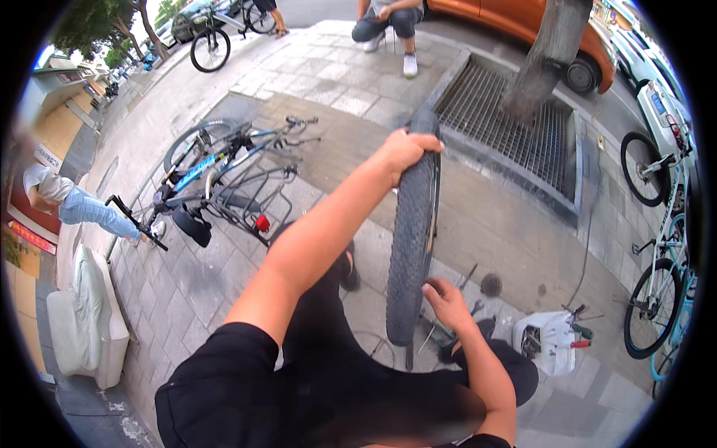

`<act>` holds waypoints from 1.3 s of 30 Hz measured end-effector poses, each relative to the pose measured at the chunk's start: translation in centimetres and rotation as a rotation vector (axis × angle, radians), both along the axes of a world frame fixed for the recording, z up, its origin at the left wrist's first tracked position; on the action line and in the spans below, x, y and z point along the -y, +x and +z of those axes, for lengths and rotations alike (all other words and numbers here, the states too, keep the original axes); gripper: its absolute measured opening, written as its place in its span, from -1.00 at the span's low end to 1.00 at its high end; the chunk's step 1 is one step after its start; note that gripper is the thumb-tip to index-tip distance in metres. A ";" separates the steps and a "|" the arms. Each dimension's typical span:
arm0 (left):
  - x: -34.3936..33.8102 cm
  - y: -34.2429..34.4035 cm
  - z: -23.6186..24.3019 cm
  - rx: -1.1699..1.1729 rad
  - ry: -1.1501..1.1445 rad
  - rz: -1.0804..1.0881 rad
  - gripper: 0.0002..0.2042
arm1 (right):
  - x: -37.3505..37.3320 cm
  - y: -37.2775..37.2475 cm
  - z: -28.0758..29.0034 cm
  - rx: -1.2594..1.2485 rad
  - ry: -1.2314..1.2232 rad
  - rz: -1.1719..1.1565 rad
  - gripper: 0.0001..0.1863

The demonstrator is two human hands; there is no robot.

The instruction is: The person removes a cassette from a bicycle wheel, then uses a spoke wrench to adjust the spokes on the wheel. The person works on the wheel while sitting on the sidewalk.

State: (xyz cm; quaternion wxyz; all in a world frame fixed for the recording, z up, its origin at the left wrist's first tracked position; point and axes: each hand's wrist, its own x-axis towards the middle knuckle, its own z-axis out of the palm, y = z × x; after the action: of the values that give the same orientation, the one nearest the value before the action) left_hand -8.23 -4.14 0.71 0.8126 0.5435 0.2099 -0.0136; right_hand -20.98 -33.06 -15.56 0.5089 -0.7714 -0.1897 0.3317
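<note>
A black knobby bicycle tyre stands upright in front of me, seen nearly edge-on. Whether a rim sits inside it is hard to tell from this angle. My left hand is closed over the top of the tyre, with the arm stretched forward. Lower down, my right hand is beside the tyre's right side, fingers loosely bent and apart. Its thumb is close to the tyre edge; contact is unclear. Several tools, among them a thin metal rod, lie on the paving behind that hand.
A bicycle with a rear rack lies on the paving ahead left. At right stand a white tool bin and parked bicycles. A metal grate surrounds a tree trunk. One person crouches ahead; a white sofa is left.
</note>
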 end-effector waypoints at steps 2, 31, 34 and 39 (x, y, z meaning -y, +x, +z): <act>1.2 1.3 0.0 0.038 0.069 0.046 -0.70 | -0.5 1.1 1.9 -0.082 0.304 -0.047 -0.45; 8.5 -12.7 -1.4 0.174 0.397 0.217 -0.47 | 0.0 3.7 4.3 -0.027 0.173 -0.193 -0.51; 6.5 -13.4 1.4 0.220 0.341 0.147 -0.61 | 1.8 4.3 1.9 0.025 0.016 -0.295 -0.51; 4.1 -17.2 8.3 0.213 0.255 0.057 -0.53 | 4.7 6.0 -1.7 0.112 -0.067 -0.466 -0.40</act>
State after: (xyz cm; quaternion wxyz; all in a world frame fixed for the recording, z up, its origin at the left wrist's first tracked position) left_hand -25.45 -8.28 8.99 0.7547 0.6344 0.1382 0.0938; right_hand -14.96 -37.75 -17.26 0.5346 -0.8279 -0.0235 0.1682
